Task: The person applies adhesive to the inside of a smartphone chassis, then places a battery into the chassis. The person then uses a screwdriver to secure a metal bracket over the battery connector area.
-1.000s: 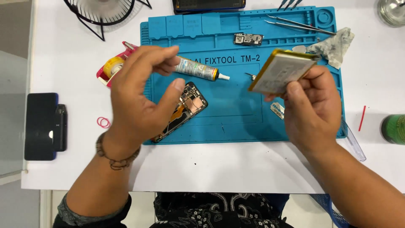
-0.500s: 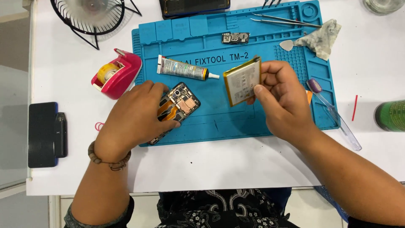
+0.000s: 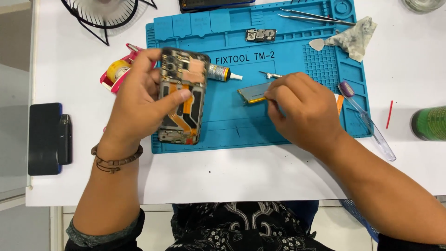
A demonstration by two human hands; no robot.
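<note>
White desk: one opened phone (image 3: 182,95), one battery (image 3: 253,93), two hands.

Open mat (image 3: 232,130) below the battery (image 3: 253,93); glue tube (image 3: 222,73) and toothbrush (image 3: 360,109) obstruct left and right approaches.

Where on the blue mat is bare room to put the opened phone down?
Bare: the mat's lower middle strip, between the opened phone in the left hand and the right hand. Crowded: the upper part, with glue tube, battery, small board, tweezers.
</note>
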